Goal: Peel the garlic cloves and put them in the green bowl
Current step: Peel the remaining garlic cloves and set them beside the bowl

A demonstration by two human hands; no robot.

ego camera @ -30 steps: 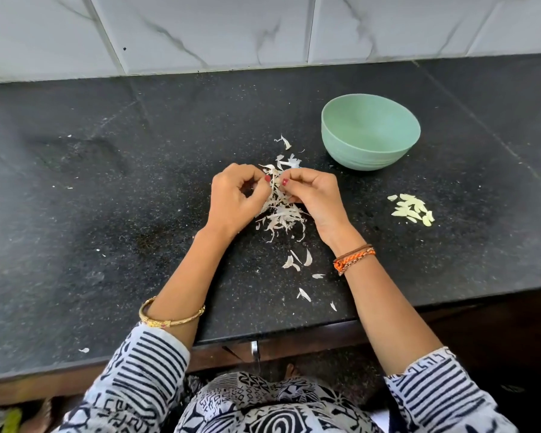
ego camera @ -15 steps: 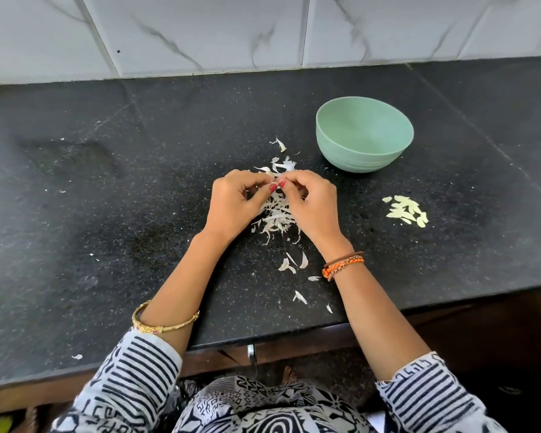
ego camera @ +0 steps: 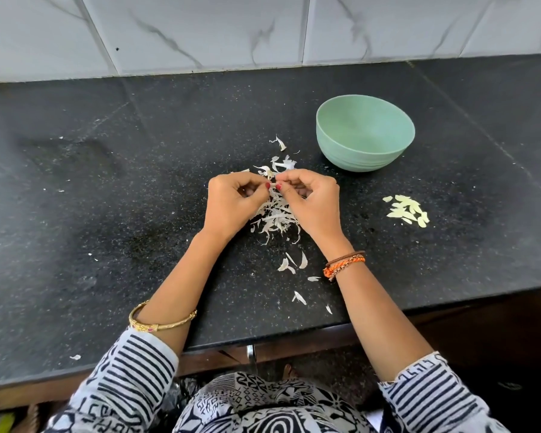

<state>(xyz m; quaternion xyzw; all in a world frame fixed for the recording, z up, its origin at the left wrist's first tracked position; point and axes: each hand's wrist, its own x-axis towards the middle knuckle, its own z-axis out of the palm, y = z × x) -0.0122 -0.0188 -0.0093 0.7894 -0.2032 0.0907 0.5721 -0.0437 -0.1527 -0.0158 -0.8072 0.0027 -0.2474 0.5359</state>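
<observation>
Black counter (ego camera: pixel 107 245); both hands (ego camera: pixel 272 195) pinching garlic clove (ego camera: pixel 272 185).

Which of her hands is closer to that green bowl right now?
The right hand. It sits just below and left of the round pale green bowl in the picture; the left hand is farther left, beyond the right one. Both pinch a small garlic clove between them.

black countertop (ego camera: pixel 107 214) (speckled), white marbled tiles (ego camera: pixel 200 29)
</observation>
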